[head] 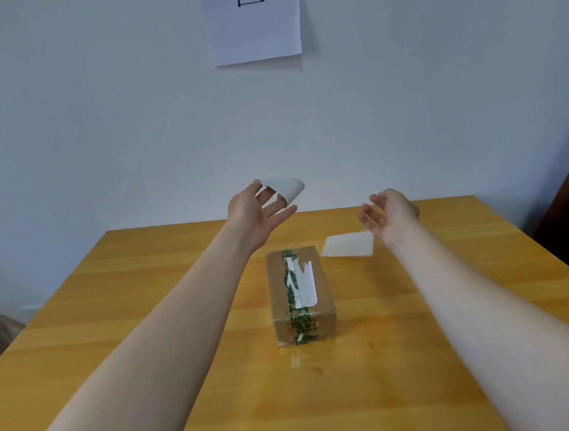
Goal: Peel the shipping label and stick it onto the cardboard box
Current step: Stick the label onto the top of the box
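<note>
The left hand [258,210] is raised above the far edge of the surface [148,330], holding a curled white label [286,189] at its fingertips. The grip is light: thumb and forefinger close on one edge, the other fingers spread clear, probably to keep the sticky face off the skin. The right hand [388,215] hovers open and empty, fingers apart, palm turned inward, just above a flat white sheet [347,245] lying on the surface, likely the discarded backing. The box [300,296] stands between the forearms, near the viewer, its taped top facing up and unobstructed, ready to receive the label. Both arms are extended forward.
</note>
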`<state>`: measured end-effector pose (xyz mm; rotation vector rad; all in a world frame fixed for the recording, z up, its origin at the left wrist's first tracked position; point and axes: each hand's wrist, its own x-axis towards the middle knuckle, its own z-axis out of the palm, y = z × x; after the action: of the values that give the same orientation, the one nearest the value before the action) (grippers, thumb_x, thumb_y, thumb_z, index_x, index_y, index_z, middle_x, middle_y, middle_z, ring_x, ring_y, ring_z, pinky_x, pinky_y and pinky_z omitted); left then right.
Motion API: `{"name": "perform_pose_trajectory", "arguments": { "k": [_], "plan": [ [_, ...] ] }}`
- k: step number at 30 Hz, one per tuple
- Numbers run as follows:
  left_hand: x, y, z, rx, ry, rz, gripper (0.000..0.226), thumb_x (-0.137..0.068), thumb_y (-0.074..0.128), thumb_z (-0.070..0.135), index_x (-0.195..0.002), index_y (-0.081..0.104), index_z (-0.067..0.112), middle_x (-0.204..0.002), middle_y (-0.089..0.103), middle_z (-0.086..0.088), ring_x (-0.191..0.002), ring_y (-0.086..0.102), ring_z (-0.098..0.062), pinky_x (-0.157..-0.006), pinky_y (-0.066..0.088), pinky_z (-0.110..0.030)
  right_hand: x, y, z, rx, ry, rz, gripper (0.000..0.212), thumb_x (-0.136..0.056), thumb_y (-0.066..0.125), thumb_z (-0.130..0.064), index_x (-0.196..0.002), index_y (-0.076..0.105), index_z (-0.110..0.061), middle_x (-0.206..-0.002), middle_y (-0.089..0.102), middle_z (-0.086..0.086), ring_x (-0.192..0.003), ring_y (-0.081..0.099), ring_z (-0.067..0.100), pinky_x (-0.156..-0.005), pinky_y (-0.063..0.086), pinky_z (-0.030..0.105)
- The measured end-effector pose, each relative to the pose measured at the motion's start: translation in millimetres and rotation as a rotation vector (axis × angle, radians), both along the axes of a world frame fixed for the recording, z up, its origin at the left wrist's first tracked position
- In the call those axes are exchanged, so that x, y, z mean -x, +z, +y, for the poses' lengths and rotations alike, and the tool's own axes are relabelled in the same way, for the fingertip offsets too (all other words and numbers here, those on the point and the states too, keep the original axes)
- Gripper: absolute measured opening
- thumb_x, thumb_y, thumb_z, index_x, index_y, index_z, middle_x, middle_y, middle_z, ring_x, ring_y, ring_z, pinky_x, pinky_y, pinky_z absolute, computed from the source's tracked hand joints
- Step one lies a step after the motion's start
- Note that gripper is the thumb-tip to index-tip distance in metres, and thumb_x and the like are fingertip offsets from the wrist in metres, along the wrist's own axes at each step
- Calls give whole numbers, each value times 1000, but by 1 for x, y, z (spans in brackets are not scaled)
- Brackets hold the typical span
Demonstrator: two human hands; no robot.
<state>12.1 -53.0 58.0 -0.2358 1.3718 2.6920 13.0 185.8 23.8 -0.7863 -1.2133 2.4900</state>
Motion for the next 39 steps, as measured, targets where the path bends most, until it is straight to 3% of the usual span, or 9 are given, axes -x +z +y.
{"name": "perform_pose_trajectory", "arguments": {
  "k": [3,6,10,14,18,22,28,34,39],
  "plan": [
    [0,-3,3,123,-21,10,32,-111,50,21,-140,54,9,-128,71,-9,-108,74,-36,-100,55,-63,-2,13,-18,-263,236,59,15,-98,62,-8,-111,68,-10,-100,74,10,-73,68,27,-61,63,37],
    [0,-4,9,219,-27,19,32,-108,55,25,-137,60,12,-131,71,-6,-111,74,-33,-106,50,-63,-4,26,-38,-589,413,138,17,-99,68,-13,-114,75,-15,-111,76,11,-80,72,25,-63,64,36],
    [-5,-3,15,338,-54,53,29,-106,59,29,-132,64,17,-134,70,-3,-117,71,-29,-104,52,-59,-4,33,-59,-873,545,205,26,-92,78,-27,-117,74,-21,-117,74,3,-98,75,26,-73,68,43],
    [-8,-2,19,444,-91,120,17,-105,61,30,-118,68,21,-126,69,-1,-106,70,-27,-99,56,-52,-6,31,-72,-1042,557,205,47,-83,86,-37,-123,66,-22,-110,70,-6,-97,71,18,-75,64,42],
    [-12,1,23,545,-145,159,17,-102,64,31,-111,71,20,-97,61,-3,-88,58,-26,-84,53,-44,-3,25,-76,-1037,464,216,40,-87,83,-39,-117,66,-18,-104,72,-3,-91,74,20,-65,63,38],
    [-13,2,23,588,-182,153,23,-103,61,39,-114,73,22,-110,69,5,-104,68,-27,-94,53,-48,2,20,-72,-1025,409,202,21,-96,72,-32,-108,69,-16,-103,76,2,-85,78,27,-61,66,38],
    [-11,-9,13,649,-124,43,26,-103,61,34,-122,71,18,-125,73,-4,-116,70,-30,-99,58,-56,8,11,-61,-949,392,102,20,-98,63,-27,-110,72,-15,-103,77,7,-86,79,29,-59,66,40],
    [-14,-28,1,806,-138,97,20,-97,71,22,-117,72,19,-105,82,-1,-92,75,-19,-85,61,-41,5,-2,-59,-791,468,37,17,-98,67,-30,-103,74,-15,-94,79,7,-71,80,26,-66,66,43],
    [-15,-42,-13,868,-118,111,20,-98,69,15,-118,67,16,-113,76,-5,-74,73,-16,-92,61,-48,4,-13,-63,-717,517,22,11,-100,67,-27,-96,73,-19,-92,76,3,-60,75,20,-62,65,38]
  ]
}}
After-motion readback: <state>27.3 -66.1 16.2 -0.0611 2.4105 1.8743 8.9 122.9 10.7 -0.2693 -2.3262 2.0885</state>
